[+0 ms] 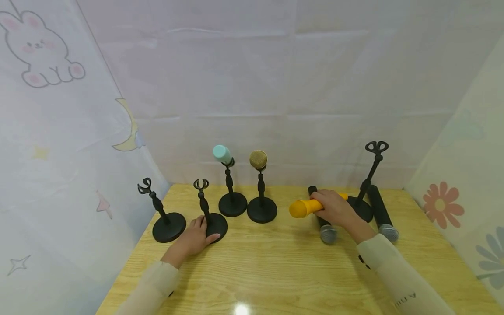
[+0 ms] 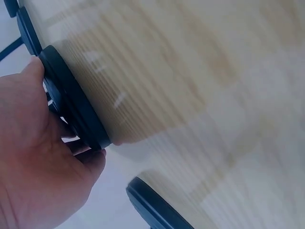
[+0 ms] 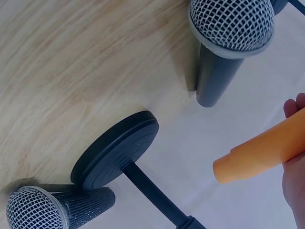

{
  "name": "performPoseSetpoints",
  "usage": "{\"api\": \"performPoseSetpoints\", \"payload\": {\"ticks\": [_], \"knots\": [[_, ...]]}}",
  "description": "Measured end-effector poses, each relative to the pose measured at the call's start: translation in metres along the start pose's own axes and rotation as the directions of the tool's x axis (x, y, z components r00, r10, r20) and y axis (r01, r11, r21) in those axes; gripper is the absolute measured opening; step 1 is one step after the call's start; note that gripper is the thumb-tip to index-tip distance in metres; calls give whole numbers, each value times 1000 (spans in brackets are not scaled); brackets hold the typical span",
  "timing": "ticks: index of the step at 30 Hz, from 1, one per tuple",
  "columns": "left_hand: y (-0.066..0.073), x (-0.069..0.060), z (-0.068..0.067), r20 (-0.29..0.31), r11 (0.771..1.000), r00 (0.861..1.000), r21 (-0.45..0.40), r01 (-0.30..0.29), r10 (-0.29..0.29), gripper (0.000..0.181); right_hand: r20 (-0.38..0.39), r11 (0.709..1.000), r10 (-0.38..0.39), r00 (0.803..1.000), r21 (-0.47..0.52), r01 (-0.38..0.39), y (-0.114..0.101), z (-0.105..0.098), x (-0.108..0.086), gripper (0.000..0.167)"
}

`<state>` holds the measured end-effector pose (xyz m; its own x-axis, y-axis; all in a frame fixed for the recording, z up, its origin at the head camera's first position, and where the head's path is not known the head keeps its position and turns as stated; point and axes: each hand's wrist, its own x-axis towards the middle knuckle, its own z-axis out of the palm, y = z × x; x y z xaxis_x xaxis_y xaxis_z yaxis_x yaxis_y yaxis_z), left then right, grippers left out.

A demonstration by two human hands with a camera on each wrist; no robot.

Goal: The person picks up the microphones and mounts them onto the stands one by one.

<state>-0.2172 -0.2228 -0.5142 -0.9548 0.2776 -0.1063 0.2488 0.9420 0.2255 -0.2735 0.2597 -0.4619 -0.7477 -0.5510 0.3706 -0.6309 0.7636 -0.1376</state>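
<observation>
My left hand (image 1: pixel 193 238) grips the round base of a black microphone stand (image 1: pixel 216 225), thumb and fingers at the base's edge; its holder clip is bare. In the left wrist view, that base (image 2: pixel 76 100) sits between thumb and fingers, on the wood. My right hand (image 1: pixel 332 208) holds an orange microphone (image 1: pixel 301 208) by its body, above the table and lying nearly level, head pointing left. Below it lies a black microphone (image 1: pixel 328 234) with a silver mesh head. The orange microphone's tail end (image 3: pixel 248 157) sticks out of the hand in the right wrist view.
Another bare stand (image 1: pixel 169 226) is at far left. Behind stand one stand with a teal microphone (image 1: pixel 222 153) and one with a gold microphone (image 1: pixel 258 159). At right are a bare stand (image 1: pixel 360 208) and a second black microphone (image 1: pixel 379 210). Cloth walls (image 1: pixel 275 87) enclose the table (image 1: pixel 267 271).
</observation>
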Motion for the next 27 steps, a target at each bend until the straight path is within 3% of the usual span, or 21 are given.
{"api": "performPoseSetpoints", "payload": {"ticks": [15,27], "knots": [[29,-14,12,11,997,998,33,-69,68,84,-76,1000,-5,997,23,7,-13,-10,-4,35],[51,-21,13,11,993,995,73,-96,95,86,-170,995,-69,983,54,79,-27,-21,-5,41]]}}
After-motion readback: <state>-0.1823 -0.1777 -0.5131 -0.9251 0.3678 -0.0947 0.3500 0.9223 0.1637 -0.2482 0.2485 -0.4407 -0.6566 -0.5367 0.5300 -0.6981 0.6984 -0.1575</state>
